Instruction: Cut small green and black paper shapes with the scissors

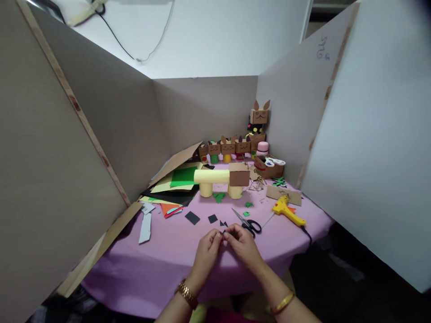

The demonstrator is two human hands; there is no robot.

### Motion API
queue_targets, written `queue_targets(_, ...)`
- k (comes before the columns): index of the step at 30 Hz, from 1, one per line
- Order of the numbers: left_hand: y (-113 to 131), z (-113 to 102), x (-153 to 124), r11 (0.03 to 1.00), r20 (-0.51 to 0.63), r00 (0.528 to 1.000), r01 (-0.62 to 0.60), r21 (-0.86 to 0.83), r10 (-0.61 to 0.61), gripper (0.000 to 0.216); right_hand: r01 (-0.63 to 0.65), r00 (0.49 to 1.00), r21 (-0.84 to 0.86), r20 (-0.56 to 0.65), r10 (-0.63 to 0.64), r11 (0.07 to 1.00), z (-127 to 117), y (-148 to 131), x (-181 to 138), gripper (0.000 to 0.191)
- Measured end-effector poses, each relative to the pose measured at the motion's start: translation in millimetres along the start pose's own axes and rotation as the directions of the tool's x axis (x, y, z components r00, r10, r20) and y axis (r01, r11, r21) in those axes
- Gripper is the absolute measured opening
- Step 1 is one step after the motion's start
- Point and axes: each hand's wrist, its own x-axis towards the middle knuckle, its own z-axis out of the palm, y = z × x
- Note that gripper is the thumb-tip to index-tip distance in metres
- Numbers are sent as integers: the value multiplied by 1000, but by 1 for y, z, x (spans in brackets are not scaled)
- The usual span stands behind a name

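Observation:
My left hand [209, 247] and my right hand [243, 244] meet above the front of the table, fingertips pinched together. Between them is a small black paper piece [224, 232], mostly hidden by the fingers. Just beyond lie small black paper triangles [223, 223], a black paper square [213, 219] and a larger black rectangle [192, 218]. Black-handled scissors [252, 225] rest open beside my right hand, blades pointing away. Farther back stands a yellow paper tube figure [212, 176] on tube legs, with a brown cardboard box [239, 175] at its right end.
A yellow glue gun [288, 211] lies at right on cardboard [281, 195], its cord over the edge. Coloured paper sheets [183, 177] are piled at left. Several box-headed figures [228, 147] line the back, near a box [269, 168] holding white scissors. Partition walls enclose the table.

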Motion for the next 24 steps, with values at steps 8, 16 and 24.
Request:
queue_targets(8,2,1,-1,999,-4,999,-35,12,35,23,-44,999,37,-2,45,998,-2,1,0,17)
queue_targets(16,2,1,-3,999,-35,999,-30,-15,30,22,-74,997,88,30,72,993,0,1,0,25)
queue_targets(24,1,-3,1,998,12,1000,20,-58,-19,23,-39,998,66,50,36,997,0,-1,-1,25)
